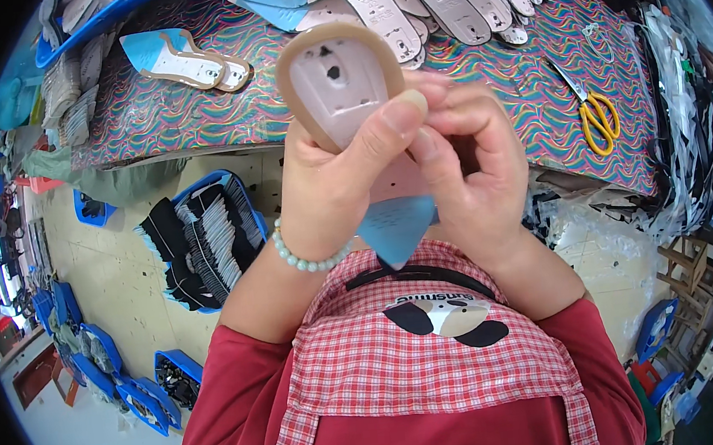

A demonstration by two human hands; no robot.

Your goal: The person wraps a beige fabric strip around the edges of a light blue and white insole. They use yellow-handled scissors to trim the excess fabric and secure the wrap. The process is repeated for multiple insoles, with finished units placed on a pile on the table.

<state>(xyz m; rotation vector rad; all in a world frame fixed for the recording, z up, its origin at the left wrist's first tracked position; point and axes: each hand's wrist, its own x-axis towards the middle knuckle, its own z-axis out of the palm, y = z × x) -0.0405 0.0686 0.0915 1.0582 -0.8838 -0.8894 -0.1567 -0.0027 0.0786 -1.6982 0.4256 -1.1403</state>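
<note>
Two hands are holding one shoe insole up in front of the chest
Left hand (330,173) is gripping the insole (343,86) with its thumb pressed across the middle, right hand (471,168) is pinching its right edge; scissors (595,114) are lying far right on the patterned table (190,101)

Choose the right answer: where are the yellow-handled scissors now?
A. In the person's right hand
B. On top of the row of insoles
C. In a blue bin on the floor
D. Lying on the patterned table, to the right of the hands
D: the yellow-handled scissors lie flat on the patterned table, right of both hands, which hold a shoe insole instead.
</note>
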